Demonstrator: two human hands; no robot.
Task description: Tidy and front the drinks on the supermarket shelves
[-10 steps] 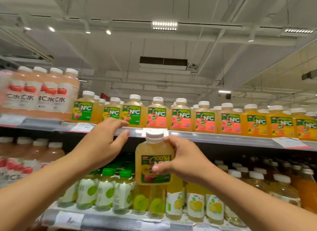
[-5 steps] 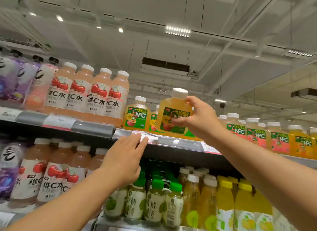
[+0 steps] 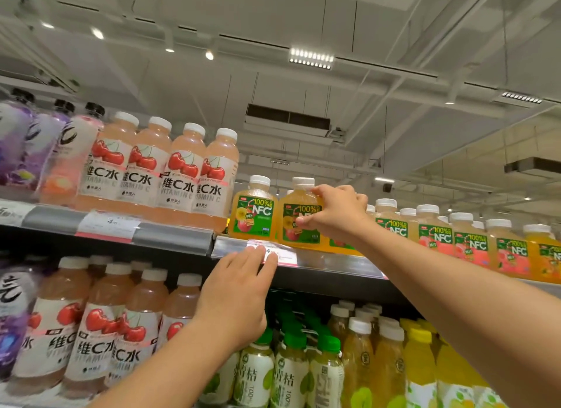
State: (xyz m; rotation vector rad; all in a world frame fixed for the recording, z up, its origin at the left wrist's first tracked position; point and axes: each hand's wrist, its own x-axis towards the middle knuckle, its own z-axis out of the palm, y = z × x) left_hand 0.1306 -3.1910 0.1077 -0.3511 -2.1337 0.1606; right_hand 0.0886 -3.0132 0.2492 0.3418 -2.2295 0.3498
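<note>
At centre frame the right hand (image 3: 335,215) grips a yellow NFC juice bottle (image 3: 299,218) by its label, thumb in front and fingers curled over the shoulder, standing it on the top shelf edge (image 3: 334,263) just beside another NFC bottle (image 3: 253,209). Below it, the left hand (image 3: 235,295) lies flat, fingers straight, tips touching the price tag (image 3: 280,254) on the shelf rail.

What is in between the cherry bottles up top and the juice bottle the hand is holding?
One green-label NFC juice bottle stands between the cherry bottles and the held bottle, seen in the head view.
</note>
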